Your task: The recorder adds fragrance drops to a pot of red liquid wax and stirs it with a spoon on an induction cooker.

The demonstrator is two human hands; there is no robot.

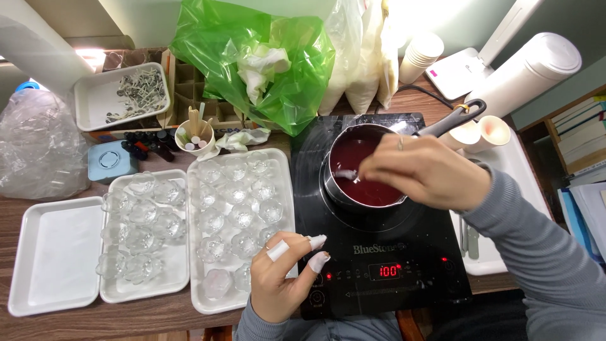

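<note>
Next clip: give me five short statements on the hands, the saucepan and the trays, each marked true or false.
1. The right hand is over the saucepan, stirring with a thin pale tool. True.
2. The liquid in the saucepan is clear. False: it is dark red.
3. The left hand rests at the front edge of the cooktop, by its controls. True.
4. The far-left white tray is full of clear glass cups. False: it holds none; the cups sit in the two trays to its right.
5. The green plastic bag lies in front of the cooktop. False: it sits behind the trays, at the back of the table.
</note>
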